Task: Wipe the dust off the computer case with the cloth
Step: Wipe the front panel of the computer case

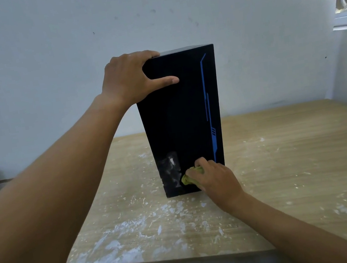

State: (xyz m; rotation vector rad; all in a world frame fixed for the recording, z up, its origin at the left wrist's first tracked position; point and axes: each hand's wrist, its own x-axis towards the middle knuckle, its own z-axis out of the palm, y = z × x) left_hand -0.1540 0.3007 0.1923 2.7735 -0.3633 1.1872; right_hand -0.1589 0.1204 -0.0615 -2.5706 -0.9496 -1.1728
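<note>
Head view: left hand [125, 78] grips one computer case [185, 118], right hand [217, 179] clutches one cloth [188, 177].

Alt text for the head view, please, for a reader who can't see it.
A right hand presses a bunched green cloth against the lower front of an upright black computer case, beside a whitish dust patch, while the left hand grips its top corner. The case stands on a pale, white-speckled wooden table.
</note>
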